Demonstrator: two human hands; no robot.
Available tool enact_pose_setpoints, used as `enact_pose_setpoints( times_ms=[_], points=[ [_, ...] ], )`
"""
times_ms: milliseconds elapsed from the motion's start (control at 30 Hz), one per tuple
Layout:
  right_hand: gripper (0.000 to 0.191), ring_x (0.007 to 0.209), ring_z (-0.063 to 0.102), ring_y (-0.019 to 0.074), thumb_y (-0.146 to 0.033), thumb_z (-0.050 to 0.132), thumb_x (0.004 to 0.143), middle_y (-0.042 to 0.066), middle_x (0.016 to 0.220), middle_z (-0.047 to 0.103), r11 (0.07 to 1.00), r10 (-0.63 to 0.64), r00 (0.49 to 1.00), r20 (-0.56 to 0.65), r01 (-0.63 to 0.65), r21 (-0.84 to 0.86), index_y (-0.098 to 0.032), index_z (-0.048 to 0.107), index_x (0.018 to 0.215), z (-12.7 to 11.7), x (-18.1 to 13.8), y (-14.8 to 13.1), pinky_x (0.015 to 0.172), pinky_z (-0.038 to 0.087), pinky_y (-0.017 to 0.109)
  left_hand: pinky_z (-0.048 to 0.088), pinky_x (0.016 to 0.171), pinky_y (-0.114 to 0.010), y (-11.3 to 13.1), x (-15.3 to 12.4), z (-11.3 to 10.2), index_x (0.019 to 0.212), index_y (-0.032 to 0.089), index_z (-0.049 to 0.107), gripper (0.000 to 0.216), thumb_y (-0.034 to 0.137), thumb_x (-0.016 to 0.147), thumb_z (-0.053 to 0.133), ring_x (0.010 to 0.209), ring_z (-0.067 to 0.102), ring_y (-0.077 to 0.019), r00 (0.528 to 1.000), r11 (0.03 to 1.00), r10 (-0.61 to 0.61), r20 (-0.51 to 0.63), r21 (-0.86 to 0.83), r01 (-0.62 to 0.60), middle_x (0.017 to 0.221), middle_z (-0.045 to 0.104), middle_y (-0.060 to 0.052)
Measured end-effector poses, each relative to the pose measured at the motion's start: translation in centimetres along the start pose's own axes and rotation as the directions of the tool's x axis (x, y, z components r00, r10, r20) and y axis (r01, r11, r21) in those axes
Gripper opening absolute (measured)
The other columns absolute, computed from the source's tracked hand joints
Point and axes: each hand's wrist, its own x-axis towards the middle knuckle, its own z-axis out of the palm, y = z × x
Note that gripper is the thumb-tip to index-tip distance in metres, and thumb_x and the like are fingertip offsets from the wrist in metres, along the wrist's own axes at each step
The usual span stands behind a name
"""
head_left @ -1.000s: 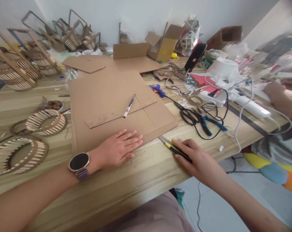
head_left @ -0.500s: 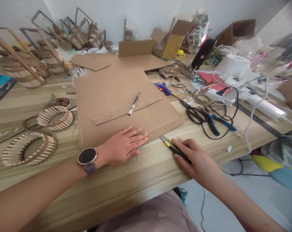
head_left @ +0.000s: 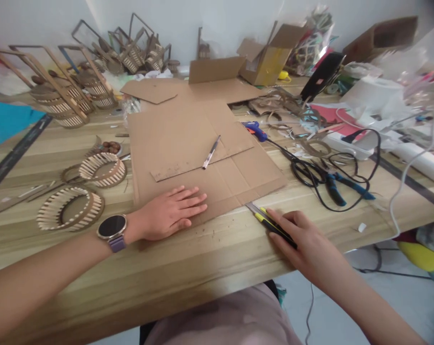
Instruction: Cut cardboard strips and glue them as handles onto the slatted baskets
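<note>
My left hand (head_left: pixel 168 214) lies flat, fingers stretched out, on the near edge of a large flattened cardboard sheet (head_left: pixel 188 139) on the wooden table (head_left: pixel 210 258). A dark round watch (head_left: pixel 111 226) sits on that wrist. My right hand (head_left: pixel 305 239) is closed around a yellow and black utility knife (head_left: pixel 269 223), whose blade tip touches the table just off the cardboard's near right corner. A pen (head_left: pixel 211 152) and a narrow cardboard strip (head_left: pixel 174 170) rest on the sheet beyond my left hand.
Round stick-and-cardboard rings (head_left: pixel 70 210) lie at the left, finished baskets (head_left: pixel 64 96) behind them. A blue glue gun (head_left: pixel 256 130), black scissors (head_left: pixel 303 170), blue pliers (head_left: pixel 341 187), cables and an open box (head_left: pixel 270 60) crowd the right. The table's edge is right by my right hand.
The view has swung to the left, so everything sits further right in the picture. My hands stay in place on the cardboard and the knife. Another person's hands at the right have left the view.
</note>
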Motion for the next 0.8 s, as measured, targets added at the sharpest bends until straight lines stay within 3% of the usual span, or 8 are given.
enact_pose_setpoints(
  times_ms=[333,567,800],
  points=[
    [0.047,0.08,0.067,0.0232,-0.04,0.044,0.092,0.01,0.094,0.059,1.0,-0.018,1.0,0.024,0.019,-0.024,-0.019,0.058,0.132,-0.5,-0.1,-0.5,0.075,0.058,0.039,0.011,0.12,-0.04,0.2,-0.5,0.5,0.148,0.027,0.04,0.049,0.044,0.105,0.022,0.149,0.021,-0.0212,0.997,0.999,-0.029,-0.067,0.041,0.032,0.157,0.036,0.001],
    [0.051,0.079,0.068,0.0241,-0.041,0.042,0.094,0.013,0.094,0.06,0.999,-0.047,0.998,0.043,0.048,-0.007,-0.012,0.058,0.133,-0.6,0.0,-0.9,0.073,0.059,0.038,0.011,0.12,-0.041,0.2,-0.6,0.6,0.147,0.025,0.041,0.051,0.044,0.105,0.02,0.148,0.023,-0.0216,0.997,0.999,-0.031,-0.076,0.042,0.034,0.156,0.037,0.001],
    [0.048,0.081,0.068,0.0236,-0.04,0.042,0.094,0.012,0.095,0.06,0.998,-0.063,0.997,0.045,0.064,-0.017,-0.016,0.057,0.133,-0.6,-0.1,-1.2,0.075,0.059,0.038,0.012,0.121,-0.042,0.3,-0.5,0.6,0.146,0.025,0.042,0.05,0.043,0.105,0.021,0.148,0.024,-0.0218,0.996,0.999,-0.025,-0.087,0.034,0.028,0.156,0.037,0.0]
  ],
)
